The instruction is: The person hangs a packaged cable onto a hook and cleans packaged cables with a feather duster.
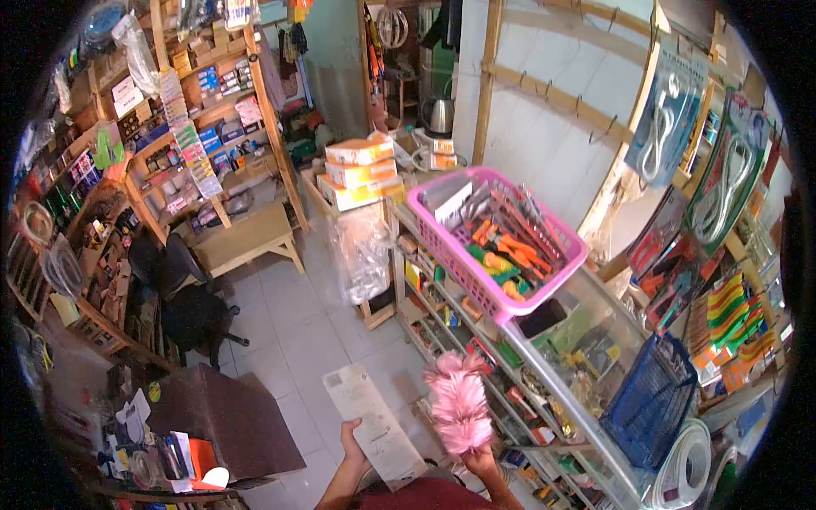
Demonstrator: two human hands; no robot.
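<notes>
My left hand (354, 444) is closed around the left edge of a long, flat, whitish rectangular pack (374, 425), its thumb lying on the face. Faint print and small marks show on the pack, but what it contains I cannot make out. A fluffy pink duster (460, 399) points upward from my right hand (483, 464), whose fingers are wrapped round its lower end. The duster is beside the glass display counter (552, 361), to the right of the pack. Whether its fibres touch the counter's front I cannot tell.
On the counter stand a pink basket (501, 316) of orange- and green-handled tools and a blue basket (650, 408). White coiled hose (684, 463) lies near its end. A black office chair (200, 306), dark desk (225, 416) and wooden bench (246, 238) occupy the left.
</notes>
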